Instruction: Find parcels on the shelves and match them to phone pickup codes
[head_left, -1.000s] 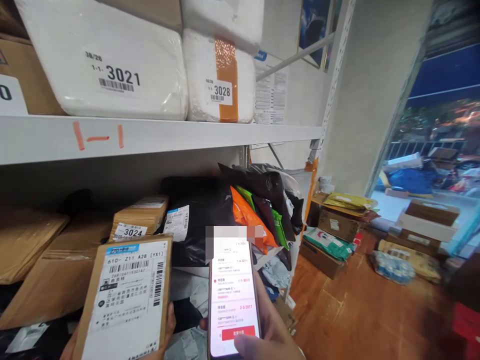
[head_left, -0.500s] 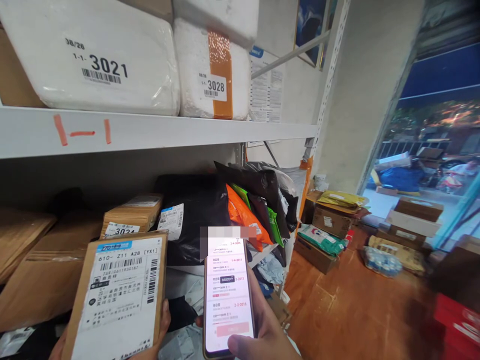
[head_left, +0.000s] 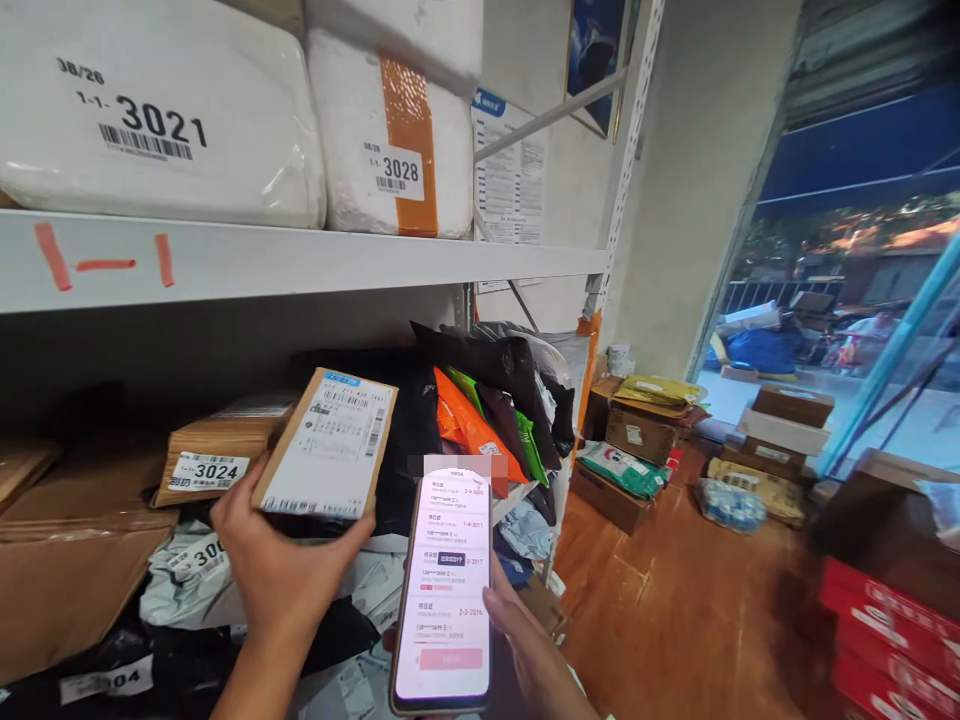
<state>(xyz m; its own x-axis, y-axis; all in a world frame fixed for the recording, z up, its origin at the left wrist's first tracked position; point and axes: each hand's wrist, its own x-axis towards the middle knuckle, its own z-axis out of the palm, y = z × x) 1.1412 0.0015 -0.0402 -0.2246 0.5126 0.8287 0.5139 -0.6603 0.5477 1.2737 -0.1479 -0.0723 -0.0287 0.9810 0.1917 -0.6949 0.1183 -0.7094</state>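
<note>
My left hand (head_left: 289, 565) grips a small cardboard box (head_left: 330, 445) by its near end, thumb on the right side and fingers on the left. A white shipping label covers most of its face. The box is tilted, in front of black plastic parcels on the lower shelf. Beside it on the left lies a brown parcel (head_left: 214, 450) tagged 3024. In my right hand (head_left: 529, 640) is a smartphone (head_left: 446, 600), upright, its lit screen showing a list of entries with red codes and a pink button. The fingers behind the phone are mostly hidden.
Above runs a white shelf beam (head_left: 300, 268) bearing foam boxes (head_left: 390, 130). Bagged parcels (head_left: 487, 420) bulge from the shelf's right end. Boxes (head_left: 637, 430) stand on the wooden floor (head_left: 645, 620), with red boxes (head_left: 892, 640) at the lower right.
My left hand has moved the cardboard box away from me, up and to the right, towards the lower shelf. The view has turned slightly right; the phone stays held.
</note>
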